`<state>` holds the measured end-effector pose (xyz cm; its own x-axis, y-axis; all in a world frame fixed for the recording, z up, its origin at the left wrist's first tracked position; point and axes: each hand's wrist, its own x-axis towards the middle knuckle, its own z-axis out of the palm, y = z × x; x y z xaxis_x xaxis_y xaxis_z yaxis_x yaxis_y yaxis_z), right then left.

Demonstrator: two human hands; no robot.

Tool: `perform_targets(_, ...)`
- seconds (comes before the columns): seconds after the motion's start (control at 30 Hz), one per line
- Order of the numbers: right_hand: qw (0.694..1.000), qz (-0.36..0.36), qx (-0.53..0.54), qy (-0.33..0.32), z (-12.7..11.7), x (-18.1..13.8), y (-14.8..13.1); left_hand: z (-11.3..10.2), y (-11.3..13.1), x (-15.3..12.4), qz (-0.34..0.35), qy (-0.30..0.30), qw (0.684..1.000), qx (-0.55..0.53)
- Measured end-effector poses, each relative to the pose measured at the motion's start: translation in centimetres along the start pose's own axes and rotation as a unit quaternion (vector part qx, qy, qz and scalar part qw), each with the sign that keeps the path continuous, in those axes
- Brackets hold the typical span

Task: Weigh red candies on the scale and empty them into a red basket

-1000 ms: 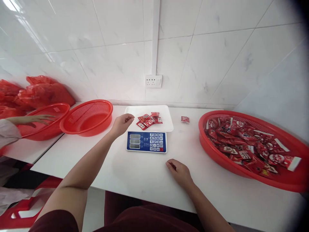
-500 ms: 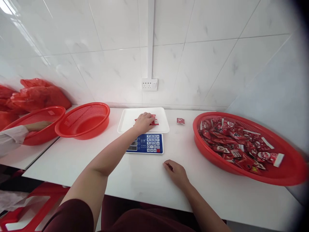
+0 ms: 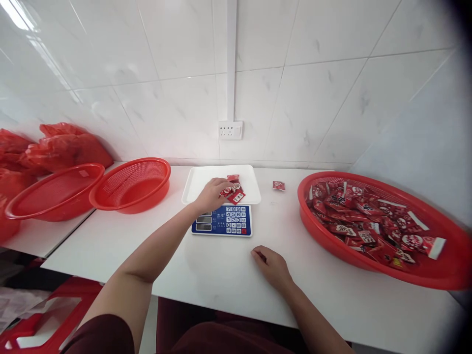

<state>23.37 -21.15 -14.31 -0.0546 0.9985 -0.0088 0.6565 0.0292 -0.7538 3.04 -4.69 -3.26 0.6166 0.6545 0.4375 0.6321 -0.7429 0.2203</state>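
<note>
My left hand (image 3: pixel 213 195) reaches over the white weighing tray (image 3: pixel 195 184) of a digital scale (image 3: pixel 221 220). Its bent fingers close on the left side of a small cluster of red snack packets (image 3: pixel 238 196) lying on the tray. The fingertips partly cover those packets. Below and right of the scale, my right hand (image 3: pixel 272 265) rests on the white table with its fingers curled in, and no object shows in it. One single red packet (image 3: pixel 279 185) lies on the table to the right of the tray.
A large red basket (image 3: pixel 306 211) full of red packets stands at the right. Two more red baskets, one perforated (image 3: pixel 129 204) and one farther left (image 3: pixel 55 216), stand near red plastic bags (image 3: pixel 62 147). A wall socket (image 3: pixel 230 130) sits behind the scale.
My left hand has slid left and slightly toward me across the tray, uncovering more red packets. The other person's arm has left the far-left basket. My right hand has stayed put.
</note>
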Motion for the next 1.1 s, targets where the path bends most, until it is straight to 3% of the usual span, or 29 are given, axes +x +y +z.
perform_targets(0.23, 1.000, -0.002, 0.001, 0.001, 0.0, 0.0, -0.1, -3.0, -4.5, -1.2, -0.172, 0.021, 0.985, -0.015)
perform_targets(0.33, 1.000, -0.006, -0.005, 0.005, 0.0, 0.0, -0.1, -3.2, -5.3, -1.4, -0.195, -0.001, 0.981, -0.009)
perform_targets(0.57, 1.000, 0.000, -0.017, 0.010, 0.0, 0.1, -0.2, -2.7, -4.8, -1.1, -0.141, -0.050, 0.989, 0.011)
perform_targets(0.8, 1.000, 0.005, -0.013, 0.007, 0.1, 0.0, -0.1, -1.3, -5.4, -0.5, -0.056, -0.092, 0.986, 0.128)
perform_targets(1.0, 1.000, 0.002, -0.009, 0.003, 0.1, 0.0, -0.1, -1.7, -6.3, -1.3, -0.067, -0.071, 0.986, 0.132)
perform_targets(1.1, 1.000, 0.001, -0.011, 0.003, 0.1, 0.1, -0.1, -2.0, -5.8, -1.8, -0.034, -0.069, 0.991, 0.107)
